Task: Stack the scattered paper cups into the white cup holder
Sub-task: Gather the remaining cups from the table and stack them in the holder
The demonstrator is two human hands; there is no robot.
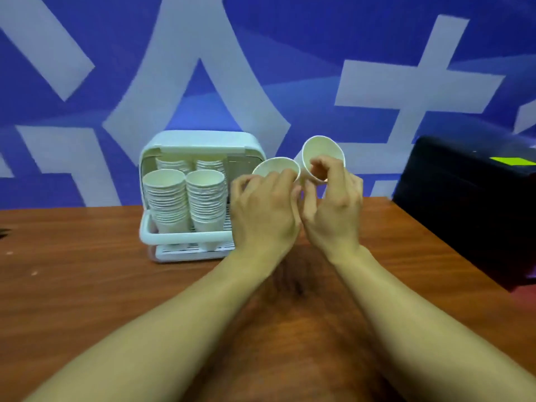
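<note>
White, the tilted cup [323, 150] gripped by the right hand [333, 207] points its base left toward the upright cup [275, 166] gripped by the left hand [264, 213], nearest the white cup holder [200, 138].

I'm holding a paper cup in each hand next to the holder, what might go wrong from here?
1. The left hand grips the lower cup and the right hand grips the tilted cup by their thin walls. Squeezing may dent them, so they jam when nested.
2. The nearest front stack in the white cup holder stands tall beside the left hand; a bump might topple it.
</note>
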